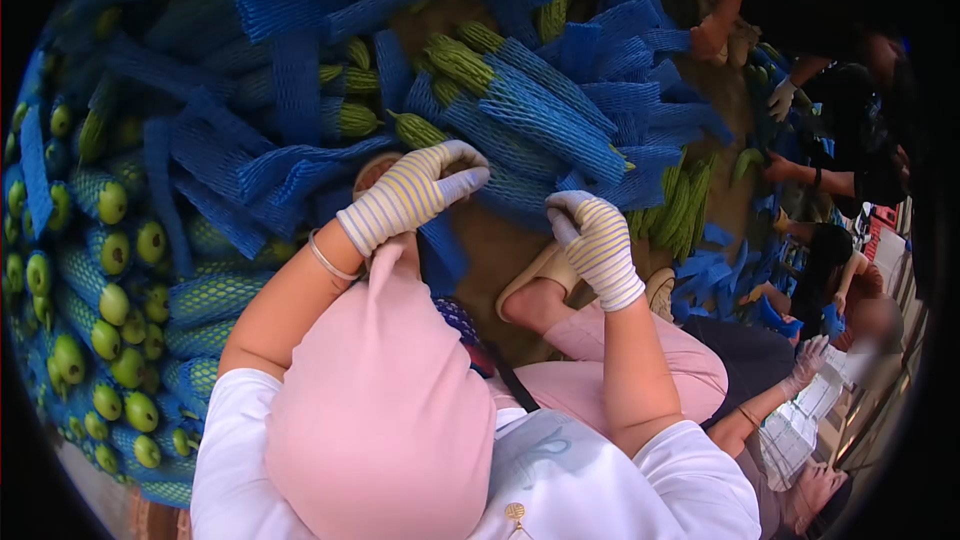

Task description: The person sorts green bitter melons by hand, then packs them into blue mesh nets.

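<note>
Both hands wear white gloves with yellow and grey stripes. My left hand [415,188] is raised over the produce, its fingers bent round to meet the thumb, with nothing visible in it. My right hand [598,245] is held to the right, apart from the left, fingers curled in and no object showing. Just beyond the hands lies a long green ridged vegetable in a blue foam net sleeve [550,125]. Other sleeved vegetables lie beside it, some with bare green ends [415,130]. Loose blue net sleeves [235,165] are spread left of my left hand.
Sleeved vegetables [110,250] are stacked at the left, round green ends outward. Unsleeved green vegetables [685,205] lie right of centre, near more blue sleeves [715,275]. Other people's hands [710,37] and a gloved co-worker's hand [805,365] are at the right.
</note>
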Motion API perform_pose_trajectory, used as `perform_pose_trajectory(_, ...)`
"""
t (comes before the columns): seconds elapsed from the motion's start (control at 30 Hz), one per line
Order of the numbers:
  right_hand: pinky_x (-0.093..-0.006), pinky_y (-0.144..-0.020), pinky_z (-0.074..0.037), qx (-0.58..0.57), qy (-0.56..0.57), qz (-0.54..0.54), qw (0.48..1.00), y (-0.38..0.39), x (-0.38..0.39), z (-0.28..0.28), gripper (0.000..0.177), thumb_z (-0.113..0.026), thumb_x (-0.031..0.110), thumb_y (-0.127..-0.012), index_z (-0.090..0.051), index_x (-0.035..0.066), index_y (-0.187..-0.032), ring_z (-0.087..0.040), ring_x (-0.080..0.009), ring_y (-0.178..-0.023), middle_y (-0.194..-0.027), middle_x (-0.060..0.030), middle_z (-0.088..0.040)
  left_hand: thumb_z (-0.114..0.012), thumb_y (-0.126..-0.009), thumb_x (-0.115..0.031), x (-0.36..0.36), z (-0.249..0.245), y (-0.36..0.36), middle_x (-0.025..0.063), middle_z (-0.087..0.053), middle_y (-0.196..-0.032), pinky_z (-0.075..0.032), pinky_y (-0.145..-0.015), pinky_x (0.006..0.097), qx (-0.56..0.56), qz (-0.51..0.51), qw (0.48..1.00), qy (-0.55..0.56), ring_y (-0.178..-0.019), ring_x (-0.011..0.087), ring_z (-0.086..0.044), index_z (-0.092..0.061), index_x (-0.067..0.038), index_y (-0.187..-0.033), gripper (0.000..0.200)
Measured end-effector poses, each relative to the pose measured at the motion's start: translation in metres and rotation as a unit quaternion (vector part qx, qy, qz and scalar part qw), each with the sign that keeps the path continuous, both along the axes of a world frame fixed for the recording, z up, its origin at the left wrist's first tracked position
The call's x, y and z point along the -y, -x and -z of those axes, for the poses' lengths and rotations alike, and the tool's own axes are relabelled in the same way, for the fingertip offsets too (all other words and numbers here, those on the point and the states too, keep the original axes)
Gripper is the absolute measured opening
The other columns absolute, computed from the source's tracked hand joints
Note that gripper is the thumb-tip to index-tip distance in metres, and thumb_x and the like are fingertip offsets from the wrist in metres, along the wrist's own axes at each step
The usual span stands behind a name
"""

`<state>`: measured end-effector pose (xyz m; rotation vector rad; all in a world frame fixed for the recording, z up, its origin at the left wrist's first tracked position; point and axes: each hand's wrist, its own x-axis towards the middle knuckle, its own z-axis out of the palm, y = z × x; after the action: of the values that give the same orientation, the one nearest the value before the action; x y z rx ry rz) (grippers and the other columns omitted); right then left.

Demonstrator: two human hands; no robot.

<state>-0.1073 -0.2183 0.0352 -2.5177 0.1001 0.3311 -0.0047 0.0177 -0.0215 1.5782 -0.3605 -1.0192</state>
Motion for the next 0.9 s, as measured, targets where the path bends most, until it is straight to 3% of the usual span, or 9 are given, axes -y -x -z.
perform_pose_trajectory(0.03,-0.0439,-0.077,-0.05,0.005,-0.003,-0.001,1.0,-0.003,-0.007,-0.001,0.019,-0.064,0.023,-0.084,-0.067,0.007,-0.094,-0.064,-0.035,-0.081,-0.086,-0.0148,-0.067,-0.054,-0.097,-0.031,0.003,-0.013,-0.005,0.0035,-0.062,-0.099,-0.047,-0.071,0.0236,-0.161,-0.02,0.987,0.003,-0.084,0.0097,-0.059,-0.057,-0.004,-0.118,0.035)
perform_pose_trajectory(0.27,-0.0437,-0.084,-0.05,-0.018,0.288,0.158,0.944,0.029,0.035,0.077,0.041,-0.069,0.029,-0.079,-0.062,0.005,-0.112,-0.063,-0.0362,-0.093,-0.103,-0.019,-0.065,-0.054,-0.096,-0.03,0.001,-0.001,-0.01,0.0014,-0.061,-0.095,-0.045,-0.069,0.0199,-0.133,-0.078,0.988,0.003,-0.082,0.0086,-0.058,-0.059,-0.005,-0.114,0.031)
perform_pose_trajectory(0.43,-0.0425,-0.084,-0.049,-0.203,0.11,0.165,0.959,0.008,0.024,0.034,0.03,-0.064,0.013,-0.08,-0.065,0.009,-0.11,-0.062,-0.035,-0.095,-0.1,-0.0162,-0.066,-0.054,-0.096,-0.028,-0.002,0.0,-0.003,0.0024,-0.062,-0.096,-0.046,-0.069,0.0205,-0.156,-0.084,0.984,-0.005,-0.082,0.009,-0.059,-0.06,-0.004,-0.11,0.029)
perform_pose_trajectory(0.5,-0.0418,-0.082,-0.049,0.003,-0.022,0.009,1.0,-0.007,-0.008,-0.001,0.035,-0.064,0.007,-0.076,-0.064,0.007,-0.111,-0.062,-0.0349,-0.094,-0.1,-0.0166,-0.066,-0.055,-0.096,-0.03,-0.002,-0.015,-0.001,0.0031,-0.063,-0.096,-0.046,-0.068,0.0206,-0.18,-0.079,0.981,0.0,-0.082,0.0089,-0.06,-0.059,-0.004,-0.11,0.03)
perform_pose_trajectory(0.6,-0.0418,-0.082,-0.049,0.122,0.044,-0.063,0.99,-0.039,-0.033,-0.025,0.04,-0.065,0.006,-0.073,-0.063,0.004,-0.112,-0.062,-0.0352,-0.093,-0.102,-0.017,-0.066,-0.062,-0.092,-0.032,0.0,-0.045,-0.016,0.0017,-0.063,-0.091,-0.046,-0.063,0.0198,-0.266,-0.041,0.956,0.116,-0.078,0.0078,-0.06,-0.059,-0.007,-0.111,0.031)
perform_pose_trajectory(0.7,-0.0429,-0.082,-0.049,0.168,0.047,-0.069,0.982,-0.058,-0.053,-0.035,0.04,-0.065,0.006,-0.072,-0.063,0.002,-0.112,-0.062,-0.0356,-0.09,-0.101,-0.0165,-0.066,-0.064,-0.091,-0.026,-0.004,-0.061,-0.017,0.0009,-0.063,-0.088,-0.046,-0.062,0.0192,-0.233,-0.115,0.953,0.154,-0.079,0.0074,-0.061,-0.059,-0.008,-0.109,0.025)
perform_pose_trajectory(0.77,-0.0421,-0.093,-0.045,0.109,0.045,-0.104,0.988,-0.063,-0.056,-0.04,0.058,-0.072,0.015,-0.072,-0.055,0.0,-0.126,-0.057,-0.0368,-0.108,-0.119,-0.0213,-0.059,-0.066,-0.09,-0.016,-0.008,-0.069,-0.02,0.0013,-0.062,-0.09,-0.048,-0.067,0.0201,-0.259,-0.149,0.939,0.17,-0.081,0.0078,-0.06,-0.058,-0.007,-0.108,0.022)
perform_pose_trajectory(0.83,-0.0403,-0.108,-0.034,0.074,-0.236,-0.067,0.967,-0.065,-0.073,-0.053,0.09,-0.082,0.031,-0.067,-0.039,-0.001,-0.14,-0.042,-0.0349,-0.13,-0.14,-0.0241,-0.043,-0.066,-0.09,-0.015,-0.007,-0.079,-0.016,-0.0002,-0.061,-0.088,-0.048,-0.071,0.02,-0.223,-0.254,0.89,0.306,-0.078,0.005,-0.056,-0.06,-0.005,-0.1,0.016)
perform_pose_trajectory(0.9,-0.0392,-0.114,-0.023,-0.076,-0.588,0.037,0.804,-0.065,-0.088,-0.068,0.116,-0.088,0.043,-0.059,-0.026,-0.002,-0.146,-0.025,-0.0322,-0.141,-0.151,-0.0233,-0.026,-0.068,-0.087,-0.008,-0.017,-0.095,-0.018,0.0018,-0.061,-0.089,-0.048,-0.076,0.025,-0.069,-0.19,0.933,0.297,-0.081,0.0087,-0.057,-0.061,-0.005,-0.097,0.013)
